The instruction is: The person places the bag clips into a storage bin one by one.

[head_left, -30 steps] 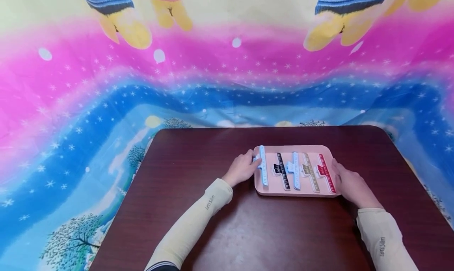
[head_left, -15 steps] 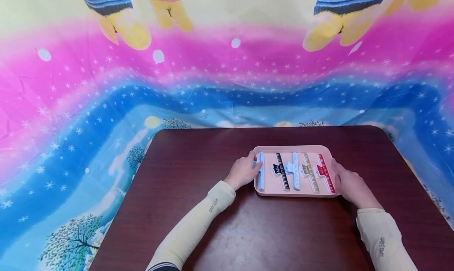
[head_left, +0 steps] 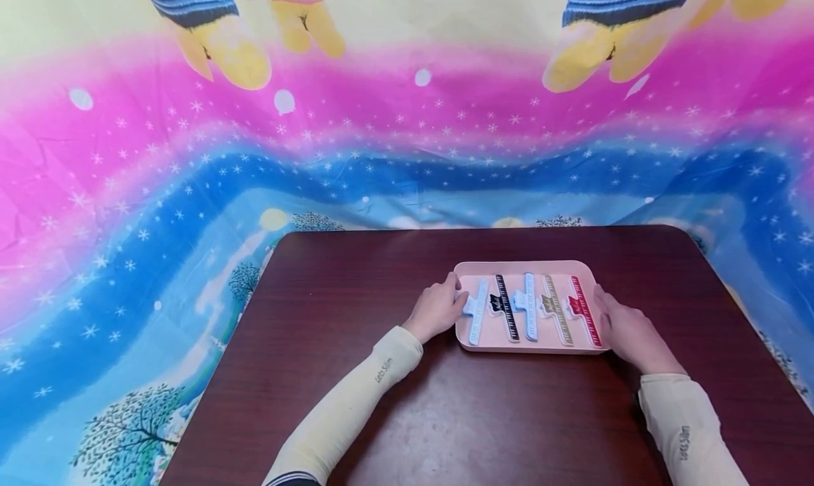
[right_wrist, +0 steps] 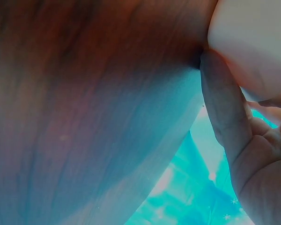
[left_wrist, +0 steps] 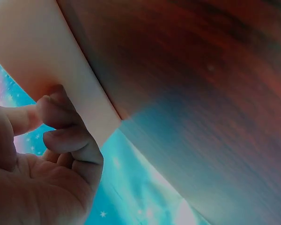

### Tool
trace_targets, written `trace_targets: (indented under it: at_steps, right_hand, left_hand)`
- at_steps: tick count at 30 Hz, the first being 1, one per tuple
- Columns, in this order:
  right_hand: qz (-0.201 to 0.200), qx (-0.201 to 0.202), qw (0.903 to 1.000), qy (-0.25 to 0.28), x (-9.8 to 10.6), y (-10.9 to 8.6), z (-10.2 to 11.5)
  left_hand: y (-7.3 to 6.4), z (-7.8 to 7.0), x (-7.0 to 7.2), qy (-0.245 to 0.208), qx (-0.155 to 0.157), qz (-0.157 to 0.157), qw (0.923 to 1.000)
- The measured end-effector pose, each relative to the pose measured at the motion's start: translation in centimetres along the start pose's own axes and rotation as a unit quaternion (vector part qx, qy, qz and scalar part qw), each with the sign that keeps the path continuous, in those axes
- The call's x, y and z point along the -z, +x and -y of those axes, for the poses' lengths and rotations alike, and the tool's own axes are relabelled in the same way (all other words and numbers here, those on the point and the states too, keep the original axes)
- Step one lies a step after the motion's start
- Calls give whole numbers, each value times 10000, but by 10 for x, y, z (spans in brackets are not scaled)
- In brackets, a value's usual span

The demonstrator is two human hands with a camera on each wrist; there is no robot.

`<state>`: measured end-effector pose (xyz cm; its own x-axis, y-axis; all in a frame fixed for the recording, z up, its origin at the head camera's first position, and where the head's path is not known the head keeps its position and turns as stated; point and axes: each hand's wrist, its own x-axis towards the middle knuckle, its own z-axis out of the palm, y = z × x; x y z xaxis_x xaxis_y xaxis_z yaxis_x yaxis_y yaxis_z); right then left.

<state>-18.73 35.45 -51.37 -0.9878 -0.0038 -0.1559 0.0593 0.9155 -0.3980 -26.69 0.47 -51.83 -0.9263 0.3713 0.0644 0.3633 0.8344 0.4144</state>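
Note:
A pink tray stands near the table's far right, between both hands. In it a light blue long clip with a piano-key pattern lies flat at the left end. My left hand grips the tray's left rim, thumb inside, its tip by that clip's tab. Curled fingers show outside the tray wall in the left wrist view. At the opposite end my right hand holds the tray's right side. One straight finger lies against the tray's corner in the right wrist view; the other fingers are partly hidden.
Beside the left clip lie a black clip, another light blue clip, a gold clip and a red clip. The dark brown table extends towards me. A printed cloth hangs behind it.
The leftmost light blue clip has come down from my left hand at the rim, first standing on edge, now flat inside the tray. My right hand and the tray stay put.

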Motion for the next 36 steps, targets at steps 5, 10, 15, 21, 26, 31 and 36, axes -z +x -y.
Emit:
trace_targets:
  at_steps: [5,10,15,21,26,31,36]
  right_hand:
    - [-14,-1,10000,4,0,1,0]
    - [-15,-18,10000,-5,0,1,-1]
    - [-23,17,10000,-17,0,2,-1]
    - [-123,130,9998,-33,1,3,1]
    - [-30,89,10000,24,1,3,-1]
    - [39,80,9999,132,3,2,-6]
    - [293,-22,9987,412,2,-4,-14]
  left_hand:
    - [-2,2,2,-229,-77,47,9997]
    - [-5,5,5,-450,-162,174,9987]
    - [-5,7,5,-425,-279,196,9985]
    - [-6,9,5,-447,-395,140,9981]
    - [-7,12,5,-480,-458,205,9976]
    - [-8,13,7,-502,-498,272,9971]
    - [-12,17,13,-428,-524,244,9974]
